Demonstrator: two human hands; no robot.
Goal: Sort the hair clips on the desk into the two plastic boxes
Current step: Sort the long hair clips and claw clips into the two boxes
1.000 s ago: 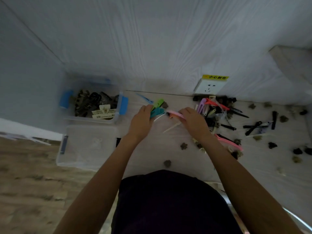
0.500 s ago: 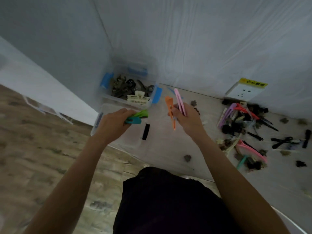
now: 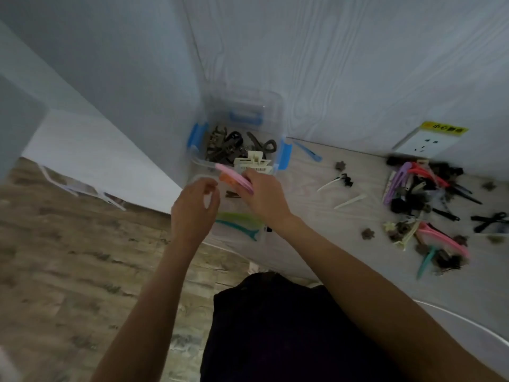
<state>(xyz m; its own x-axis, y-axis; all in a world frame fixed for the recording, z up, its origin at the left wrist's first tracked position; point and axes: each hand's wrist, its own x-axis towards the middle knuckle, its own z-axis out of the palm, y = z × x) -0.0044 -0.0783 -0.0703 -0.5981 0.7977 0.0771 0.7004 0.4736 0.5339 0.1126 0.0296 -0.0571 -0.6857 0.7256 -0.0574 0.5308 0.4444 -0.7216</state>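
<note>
- The left hand (image 3: 194,209) hovers over the near clear plastic box (image 3: 239,236) with its fingers loosely curled and holding nothing; half a second ago it gripped a green and a teal clip.
- Those two, the long green duckbill clip (image 3: 239,218) and the long teal duckbill clip (image 3: 239,226), now lie side by side inside that near box, so the release looks finished.
- The right hand (image 3: 265,194) pinches a long pink duckbill clip (image 3: 233,177) together with an orange duckbill clip (image 3: 228,178); both stick out to the left above the near box, close to the wall of the far box.
- A second ago these clips were being picked up at mid-desk; the whole handful has since travelled to the boxes.
- The far clear plastic box with blue latches (image 3: 285,158) holds dark claw clips and a cream claw clip (image 3: 253,164), which suggests long flat clips belong in the near one.
- My judgement: the pink and orange pair should drop next beside the green and teal.
- Much remains: a mixed pile of coloured and black clips (image 3: 421,194) lies well to the right on the pale wooden desk (image 3: 325,232), with small dark clips scattered around it.
</note>
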